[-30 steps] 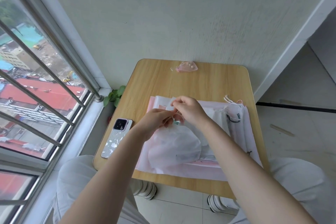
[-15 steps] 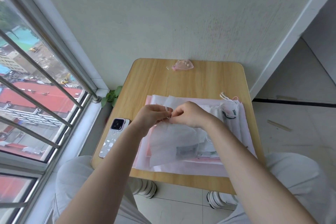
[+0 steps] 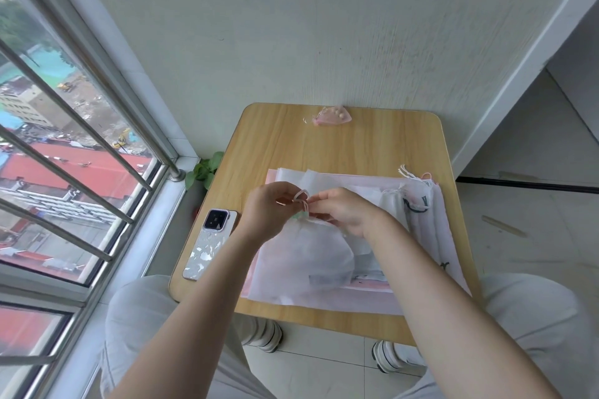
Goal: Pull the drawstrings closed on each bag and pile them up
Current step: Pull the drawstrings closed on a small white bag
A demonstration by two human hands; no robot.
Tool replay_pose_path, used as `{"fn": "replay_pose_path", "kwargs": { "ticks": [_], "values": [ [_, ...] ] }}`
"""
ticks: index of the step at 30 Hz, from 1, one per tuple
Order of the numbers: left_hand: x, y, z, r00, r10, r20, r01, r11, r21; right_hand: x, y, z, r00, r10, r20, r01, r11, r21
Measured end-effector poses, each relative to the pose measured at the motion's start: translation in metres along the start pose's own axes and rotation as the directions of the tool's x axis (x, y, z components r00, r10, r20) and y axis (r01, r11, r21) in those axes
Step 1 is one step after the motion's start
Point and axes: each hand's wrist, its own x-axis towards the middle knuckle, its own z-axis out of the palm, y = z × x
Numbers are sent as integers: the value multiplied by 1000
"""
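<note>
A sheer white drawstring bag (image 3: 308, 256) lies on a stack of flat white and pink bags (image 3: 324, 296) on the small wooden table (image 3: 372, 146). Its mouth is gathered narrow, with a white cord loop (image 3: 301, 195) sticking up from it. My left hand (image 3: 270, 210) pinches the cord at the mouth from the left. My right hand (image 3: 346, 212) pinches the gathered neck from the right. A few closed bags (image 3: 418, 204) with white and dark cords lie at the stack's right end.
A small pink pouch (image 3: 332, 116) with beads lies at the table's far edge by the wall. A phone (image 3: 210, 241) rests face down at the table's left edge. A barred window is on the left; my knees sit under the near edge.
The bag's mouth has drawn tighter and its body has rounded out. Both hands stayed together at the neck, with the cord loop now showing between them.
</note>
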Motion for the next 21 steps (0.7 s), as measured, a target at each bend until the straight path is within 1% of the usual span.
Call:
{"fn": "replay_pose_path", "kwargs": {
  "ticks": [2,4,7,9,12,14,18,19,21],
  "values": [
    [-4,-3,6,998,-25,-64,21,998,-60,1,1,-1,997,43,57,-46,998,43],
    [-7,-3,11,991,-60,-117,47,993,-106,1,2,-3,995,61,77,-67,994,81],
    [-8,-3,13,984,-131,-124,103,972,-212,1,2,-5,995,73,61,-79,992,95],
    [-8,-3,11,978,-185,-94,150,943,-297,2,2,-6,997,74,37,-77,993,86],
    [-9,-1,10,975,-219,-43,186,902,-389,3,1,-6,997,59,-39,-55,994,92],
    [-9,-2,10,971,-235,-36,201,892,-405,4,-1,-6,996,52,-73,-44,993,106],
    [-9,-2,11,963,-269,-29,234,882,-408,3,-5,-6,993,96,-74,-81,978,190],
    [-9,-3,11,961,-277,-27,241,879,-412,4,-5,-6,992,89,-95,-66,973,223],
    [-9,-4,11,955,-295,-29,257,872,-416,6,-7,-8,980,54,-193,5,957,291]
  ]
}}
